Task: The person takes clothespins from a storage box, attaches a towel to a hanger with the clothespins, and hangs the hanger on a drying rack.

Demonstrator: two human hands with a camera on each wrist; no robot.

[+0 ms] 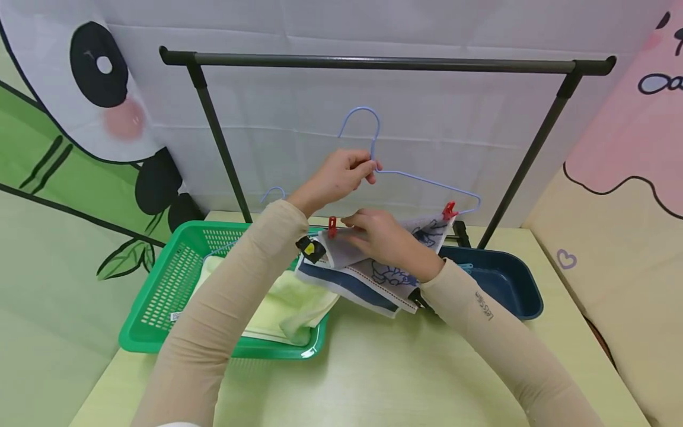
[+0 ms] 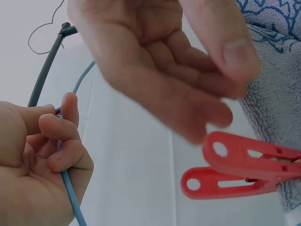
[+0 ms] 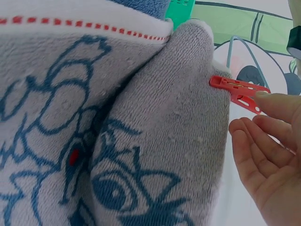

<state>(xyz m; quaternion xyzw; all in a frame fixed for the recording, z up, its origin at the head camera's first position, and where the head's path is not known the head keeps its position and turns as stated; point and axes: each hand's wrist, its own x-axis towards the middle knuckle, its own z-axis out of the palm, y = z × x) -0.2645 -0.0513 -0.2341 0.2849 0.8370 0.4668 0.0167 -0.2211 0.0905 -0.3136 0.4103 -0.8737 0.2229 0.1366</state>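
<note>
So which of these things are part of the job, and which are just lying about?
Part of the job now:
blue hanger
grey-and-blue towel
red clips

Lying or standing by, perhaps for later:
yellow cloth in the green basket
second hanger
dark blue tub
clothes rack
cartoon backdrop, probably just decoration

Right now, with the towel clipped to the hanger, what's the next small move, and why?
I'd probably raise the hanger and hook it over the black bar. Two red clips seem to hold the towel on it, the left hand grips its neck, and its hook isn't on the bar yet.
</note>
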